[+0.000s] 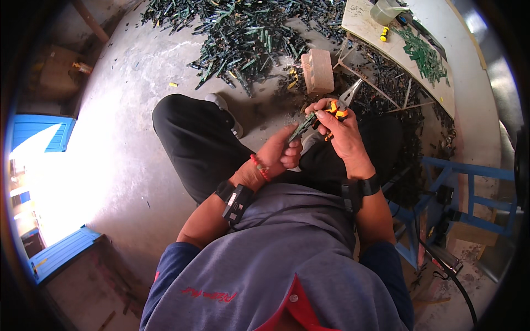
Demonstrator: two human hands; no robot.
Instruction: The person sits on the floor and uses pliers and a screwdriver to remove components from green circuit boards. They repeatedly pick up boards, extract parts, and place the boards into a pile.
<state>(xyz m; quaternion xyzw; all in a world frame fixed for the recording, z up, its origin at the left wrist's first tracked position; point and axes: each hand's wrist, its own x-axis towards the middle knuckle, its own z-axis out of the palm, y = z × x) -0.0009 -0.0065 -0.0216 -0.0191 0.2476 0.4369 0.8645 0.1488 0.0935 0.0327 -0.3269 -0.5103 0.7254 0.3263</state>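
Note:
My left hand [279, 150] is closed around the lower end of a narrow green strip [302, 129], which looks like a piece of circuit board. The strip slants up toward my right hand [346, 137], whose fingertips are at its upper end. In that same right hand are long-nose pliers [348, 96] with orange and black handles. Their metal jaws point up and to the right, away from the strip. Both hands are above my lap, between my bent knees. My fingers hide part of the strip and of the plier handles.
A large heap of dark green strips [248, 47] covers the floor ahead. Close beyond my hands stands a brick-like block [318, 71]. The low table [364, 21] at right bears green strips [424, 55], a yellow-black tool [384, 34] and a plastic cup [383, 12]. A blue frame [469, 170] stands at right.

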